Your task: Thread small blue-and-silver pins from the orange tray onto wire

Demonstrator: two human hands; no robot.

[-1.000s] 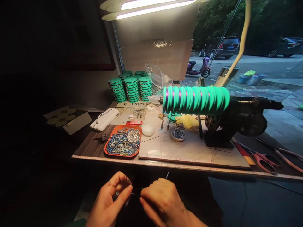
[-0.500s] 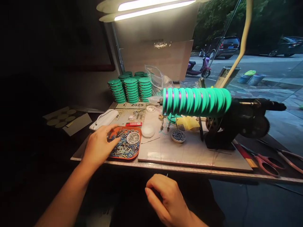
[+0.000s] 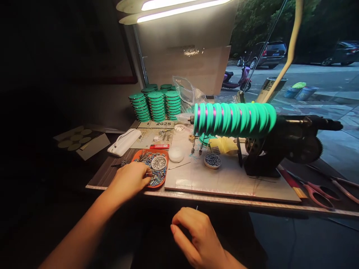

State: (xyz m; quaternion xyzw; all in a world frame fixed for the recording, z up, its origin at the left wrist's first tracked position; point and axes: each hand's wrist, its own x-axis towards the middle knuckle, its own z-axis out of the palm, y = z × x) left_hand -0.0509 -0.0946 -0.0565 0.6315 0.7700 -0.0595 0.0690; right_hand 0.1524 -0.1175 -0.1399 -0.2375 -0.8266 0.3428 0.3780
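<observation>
My left hand point(image 3: 131, 178) is over the left part of an orange tray point(image 3: 166, 175) full of small blue and grey cylindrical pieces. Its fingertips are drawn together among the pieces; what they pinch is hidden. Inside the tray stands a small white cup point(image 3: 158, 163) of tiny silvery bits. My right hand point(image 3: 196, 235) is below the table's front edge, fingers curled closed. A thin pale tip point(image 3: 196, 208) sticks up behind its knuckles; the rest is out of sight.
A black geared machine point(image 3: 291, 138) carries a row of green discs point(image 3: 232, 119) on its shaft. Nearby are a dish of dark beads point(image 3: 212, 161), a round white lid point(image 3: 176, 154), scissors point(image 3: 319, 194), stacked green spools point(image 3: 156, 106) and a white case point(image 3: 124, 142).
My left hand has shifted right and down within the tray, its fingers drawing from spread to pinched. My right hand stays nearly still. The view has tilted slightly.
</observation>
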